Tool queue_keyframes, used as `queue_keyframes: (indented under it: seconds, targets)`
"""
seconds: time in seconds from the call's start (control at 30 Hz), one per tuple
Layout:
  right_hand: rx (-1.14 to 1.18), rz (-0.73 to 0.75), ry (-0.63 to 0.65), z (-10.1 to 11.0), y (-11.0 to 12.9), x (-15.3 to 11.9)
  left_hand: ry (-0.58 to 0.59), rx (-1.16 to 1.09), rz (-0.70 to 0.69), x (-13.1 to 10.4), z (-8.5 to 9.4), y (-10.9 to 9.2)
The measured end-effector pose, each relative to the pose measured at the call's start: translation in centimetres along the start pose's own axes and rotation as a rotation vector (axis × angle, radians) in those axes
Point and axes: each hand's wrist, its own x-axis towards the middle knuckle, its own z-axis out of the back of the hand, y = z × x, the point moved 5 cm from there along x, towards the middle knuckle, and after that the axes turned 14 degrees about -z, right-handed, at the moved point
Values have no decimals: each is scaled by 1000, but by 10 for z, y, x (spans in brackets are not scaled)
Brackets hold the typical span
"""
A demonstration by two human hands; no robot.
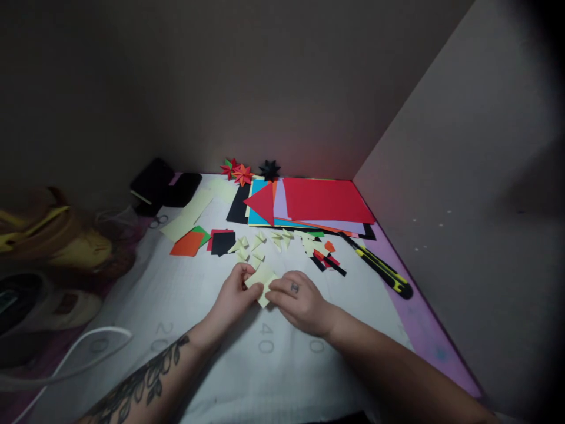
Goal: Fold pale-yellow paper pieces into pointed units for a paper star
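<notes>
Between my two hands is a small pale yellow paper square (263,281), turned so that a corner points toward me. My left hand (237,290) pinches its left side, thumb on top. On the other side, the fingers of my right hand (300,299) close on the paper's right edge. Just beyond the hands lie several folded pale yellow paper pieces (259,240). To their left are a black paper square (223,243) and an orange paper piece (187,242). Small paper scraps (324,253) in mixed colours lie to the right.
A yellow and black utility knife (384,272) lies at the right. Coloured sheets (329,199) are stacked at the back, near folded paper stars (242,174). Scissors (158,221) and a black case (185,189) sit back left. A white cable (88,341) curves at the left.
</notes>
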Motion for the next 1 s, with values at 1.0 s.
queue_keyframes:
  seconds: [1.0]
  targets:
    - [141,-200,174,4,-58,10,680,1187,-709,-21,-25,-25]
